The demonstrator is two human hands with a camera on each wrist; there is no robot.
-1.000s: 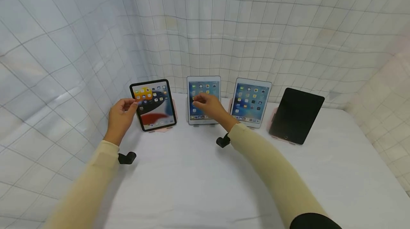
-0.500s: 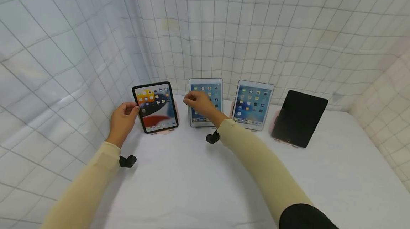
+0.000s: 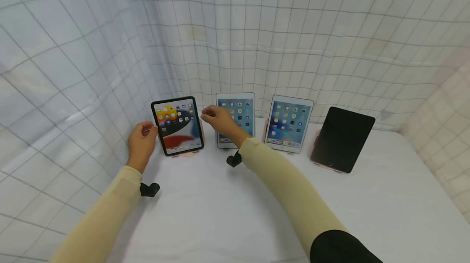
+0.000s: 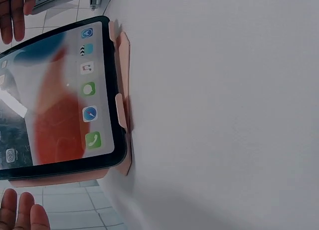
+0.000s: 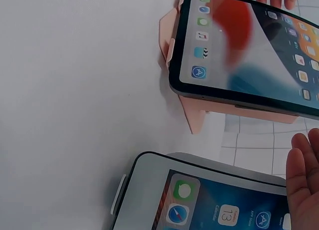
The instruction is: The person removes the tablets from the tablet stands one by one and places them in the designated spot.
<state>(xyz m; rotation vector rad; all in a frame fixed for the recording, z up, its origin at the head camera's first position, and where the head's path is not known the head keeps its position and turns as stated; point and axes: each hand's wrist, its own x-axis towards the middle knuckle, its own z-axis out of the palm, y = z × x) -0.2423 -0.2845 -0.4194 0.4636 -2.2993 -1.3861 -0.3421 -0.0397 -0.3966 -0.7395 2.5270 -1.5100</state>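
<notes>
A black-framed tablet (image 3: 180,132) with a lit home screen leans on a pink stand (image 4: 124,65) at the left. My left hand (image 3: 141,144) is beside its left edge, fingers loosely bent and holding nothing. In the left wrist view, the left fingers (image 4: 24,215) show a gap from the tablet's side. My right hand (image 3: 224,123) hovers between this tablet and a white-framed tablet (image 3: 245,118), overlapping the latter's left part in the head view. Relaxed right fingers (image 5: 299,182) hold nothing in the right wrist view.
Farther right stand another lit white-framed tablet (image 3: 289,124) and a black tablet (image 3: 343,138) with a dark screen. All lean along the back of a white-covered table (image 3: 220,214). Grid-patterned curtains (image 3: 293,30) enclose the back and sides.
My right hand has moved left from in front of the white-framed tablet towards the black-framed one. The left hand stays by the tablet's left edge. The head view shifts slightly.
</notes>
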